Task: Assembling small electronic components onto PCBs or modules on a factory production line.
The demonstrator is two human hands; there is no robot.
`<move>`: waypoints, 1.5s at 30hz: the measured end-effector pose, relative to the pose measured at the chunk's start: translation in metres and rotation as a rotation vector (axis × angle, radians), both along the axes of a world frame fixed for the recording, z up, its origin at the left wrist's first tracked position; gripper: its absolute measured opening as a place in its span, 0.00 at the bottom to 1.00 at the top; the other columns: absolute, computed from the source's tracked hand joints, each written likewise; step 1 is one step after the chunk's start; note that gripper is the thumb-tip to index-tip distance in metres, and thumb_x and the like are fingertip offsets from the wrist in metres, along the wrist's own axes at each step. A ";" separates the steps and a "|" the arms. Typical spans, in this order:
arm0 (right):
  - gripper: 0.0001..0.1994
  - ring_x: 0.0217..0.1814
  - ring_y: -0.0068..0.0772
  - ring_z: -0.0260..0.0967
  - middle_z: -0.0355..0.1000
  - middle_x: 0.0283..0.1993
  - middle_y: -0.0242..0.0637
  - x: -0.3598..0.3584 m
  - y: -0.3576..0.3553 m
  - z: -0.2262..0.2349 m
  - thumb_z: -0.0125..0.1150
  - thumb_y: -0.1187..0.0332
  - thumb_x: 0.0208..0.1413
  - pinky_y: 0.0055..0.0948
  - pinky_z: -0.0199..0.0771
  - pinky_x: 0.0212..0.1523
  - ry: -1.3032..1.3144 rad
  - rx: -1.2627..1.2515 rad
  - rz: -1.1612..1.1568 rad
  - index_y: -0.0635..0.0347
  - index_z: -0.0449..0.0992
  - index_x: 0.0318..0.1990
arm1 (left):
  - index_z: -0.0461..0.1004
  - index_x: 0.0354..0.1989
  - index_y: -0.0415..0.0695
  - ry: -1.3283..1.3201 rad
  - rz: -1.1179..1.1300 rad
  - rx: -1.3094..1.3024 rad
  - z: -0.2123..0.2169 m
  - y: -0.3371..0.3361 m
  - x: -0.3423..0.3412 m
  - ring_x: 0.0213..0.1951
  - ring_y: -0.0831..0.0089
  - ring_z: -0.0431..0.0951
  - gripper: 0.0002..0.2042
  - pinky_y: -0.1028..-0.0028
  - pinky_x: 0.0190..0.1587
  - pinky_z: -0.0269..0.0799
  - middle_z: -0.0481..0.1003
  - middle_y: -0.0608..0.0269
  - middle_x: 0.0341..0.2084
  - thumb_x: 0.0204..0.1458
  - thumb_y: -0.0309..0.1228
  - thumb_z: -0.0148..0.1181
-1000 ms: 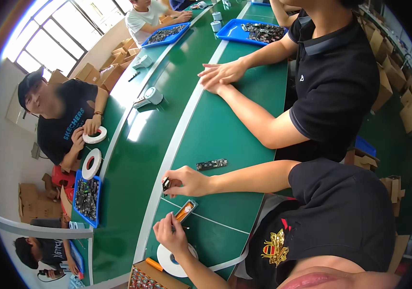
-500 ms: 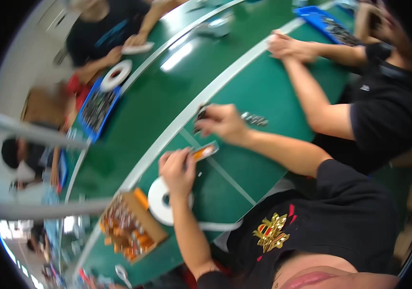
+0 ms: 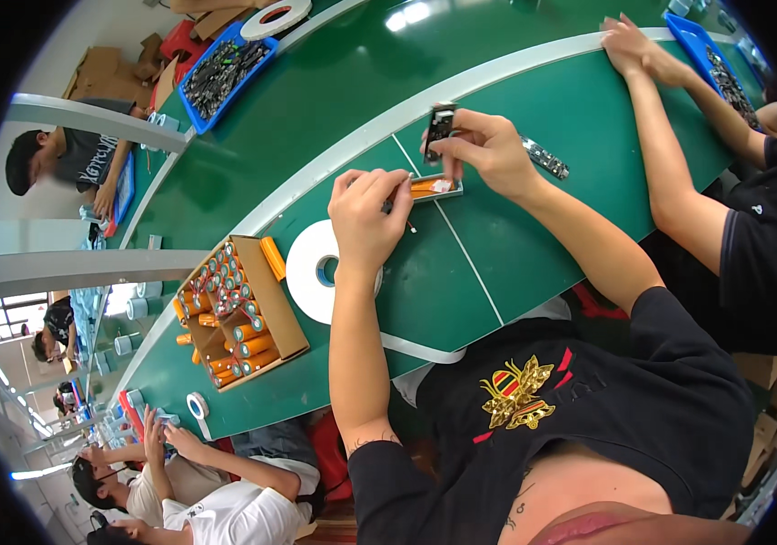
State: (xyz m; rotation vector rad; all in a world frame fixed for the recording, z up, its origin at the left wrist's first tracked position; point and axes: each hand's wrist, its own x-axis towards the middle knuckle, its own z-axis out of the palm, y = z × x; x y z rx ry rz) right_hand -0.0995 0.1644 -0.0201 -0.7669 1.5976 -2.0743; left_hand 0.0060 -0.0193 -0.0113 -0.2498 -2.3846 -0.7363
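My left hand (image 3: 370, 218) is closed around one end of a narrow pale casing (image 3: 457, 190). Inside the casing lies an orange cylindrical battery (image 3: 423, 187) with a whitish patch at its right end. Just above it, my right hand (image 3: 495, 154) pinches a small black circuit board (image 3: 440, 134), held upright; its lower fingers hang close over the casing, and whether they touch it I cannot tell. Beyond my right wrist, a strip of small circuit boards (image 3: 544, 157) lies on the green table (image 3: 534, 245).
Left of my left forearm lies a large white tape roll (image 3: 314, 272), beside a cardboard box (image 3: 270, 313) of orange batteries. One loose battery (image 3: 272, 259) rests by the box. A co-worker's arms (image 3: 665, 154) are at the right. Blue trays (image 3: 225, 77) stand farther off.
The view has shifted, so the table items sit higher in the picture. My right hand, still with the circuit board, has come closer to the casing in my left hand.
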 end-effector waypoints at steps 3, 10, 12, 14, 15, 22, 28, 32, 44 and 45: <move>0.08 0.42 0.26 0.73 0.75 0.44 0.39 -0.004 -0.004 -0.003 0.63 0.78 0.56 0.22 0.74 0.41 0.294 -0.129 0.004 0.68 0.76 0.42 | 0.79 0.28 0.45 -0.001 0.000 -0.003 0.000 0.000 0.000 0.25 0.66 0.74 0.02 0.68 0.44 0.69 0.75 0.67 0.20 0.47 0.25 0.66; 0.09 0.43 0.25 0.70 0.72 0.43 0.36 0.003 0.004 0.004 0.61 0.79 0.55 0.25 0.71 0.47 0.490 -0.032 0.002 0.66 0.75 0.43 | 0.80 0.29 0.45 0.028 0.000 -0.020 -0.002 -0.001 0.000 0.25 0.66 0.74 0.02 0.68 0.43 0.70 0.76 0.68 0.20 0.47 0.25 0.66; 0.12 0.49 0.27 0.71 0.74 0.44 0.39 0.002 0.003 0.004 0.59 0.79 0.57 0.28 0.72 0.54 0.459 -0.074 0.038 0.67 0.74 0.48 | 0.80 0.29 0.45 0.045 0.001 -0.012 -0.003 0.000 -0.002 0.25 0.66 0.75 0.02 0.68 0.43 0.70 0.76 0.68 0.20 0.47 0.25 0.66; 0.12 0.50 0.27 0.71 0.74 0.46 0.40 0.001 0.005 0.003 0.59 0.78 0.57 0.28 0.72 0.54 0.396 -0.022 0.038 0.66 0.74 0.49 | 0.80 0.29 0.45 0.058 -0.007 -0.003 -0.003 0.000 0.000 0.25 0.66 0.75 0.02 0.68 0.43 0.70 0.76 0.68 0.20 0.47 0.25 0.66; 0.12 0.51 0.26 0.72 0.74 0.47 0.40 -0.001 0.004 0.004 0.59 0.78 0.58 0.29 0.73 0.54 0.340 0.029 0.040 0.66 0.73 0.50 | 0.80 0.29 0.45 0.055 0.005 -0.001 -0.003 -0.002 0.000 0.25 0.66 0.75 0.02 0.68 0.43 0.70 0.76 0.68 0.20 0.47 0.25 0.66; 0.16 0.42 0.24 0.76 0.80 0.47 0.47 -0.015 0.010 0.009 0.63 0.74 0.59 0.20 0.73 0.39 -0.089 -0.049 0.041 0.65 0.68 0.53 | 0.81 0.30 0.46 0.054 0.008 -0.007 -0.003 0.000 0.000 0.26 0.67 0.75 0.03 0.68 0.43 0.70 0.76 0.68 0.20 0.46 0.25 0.67; 0.16 0.18 0.16 0.60 0.65 0.17 0.26 -0.018 0.013 0.016 0.59 0.54 0.64 0.21 0.59 0.21 -0.027 0.216 0.037 0.61 0.75 0.40 | 0.83 0.31 0.44 -0.025 -0.009 0.082 0.000 -0.005 0.001 0.27 0.68 0.76 0.04 0.70 0.44 0.70 0.78 0.67 0.22 0.48 0.25 0.65; 0.16 0.18 0.14 0.56 0.63 0.18 0.24 -0.019 0.011 0.014 0.52 0.57 0.69 0.19 0.57 0.23 0.048 0.351 0.056 0.62 0.75 0.46 | 0.84 0.34 0.39 -0.205 -0.062 0.355 0.009 -0.008 0.003 0.28 0.71 0.78 0.06 0.72 0.43 0.69 0.80 0.64 0.21 0.51 0.24 0.62; 0.17 0.18 0.14 0.61 0.73 0.30 0.29 -0.001 0.009 0.016 0.50 0.70 0.69 0.17 0.59 0.16 0.089 0.310 0.247 0.60 0.73 0.61 | 0.84 0.32 0.44 -0.146 0.051 0.171 0.003 -0.002 0.001 0.27 0.68 0.74 0.04 0.72 0.43 0.69 0.78 0.66 0.22 0.49 0.27 0.65; 0.17 0.18 0.14 0.61 0.73 0.30 0.29 0.001 0.008 0.015 0.50 0.70 0.69 0.17 0.59 0.16 0.092 0.310 0.247 0.60 0.73 0.61 | 0.84 0.32 0.44 -0.144 0.051 0.171 0.003 -0.001 0.001 0.27 0.68 0.74 0.04 0.72 0.43 0.69 0.78 0.66 0.22 0.49 0.27 0.65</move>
